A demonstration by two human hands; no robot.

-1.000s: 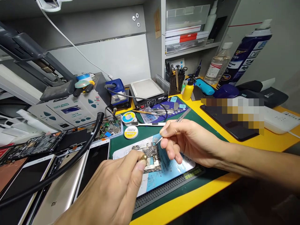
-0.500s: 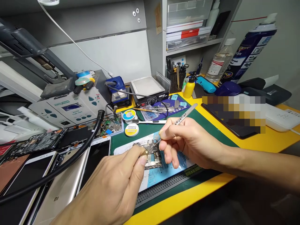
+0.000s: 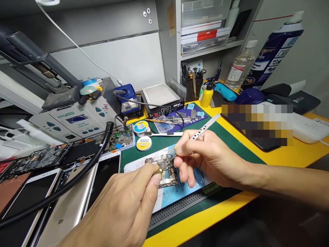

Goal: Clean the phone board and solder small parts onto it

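Comparing your head view with one second ago: the tweezers (image 3: 205, 127) in your right hand (image 3: 205, 151) are turned, showing more of their perforated side, tail reaching farther right. Your left hand (image 3: 125, 199) keeps about the same place. Right thumb and fingers grip the tweezers; left thumb and forefinger pinch a brass-coloured piece (image 3: 159, 170). The circuit board (image 3: 169, 177) lies on a blue-and-white sheet (image 3: 167, 199), between your two grips. Your left fingers hide part of it; the tweezers' tips are hard to make out.
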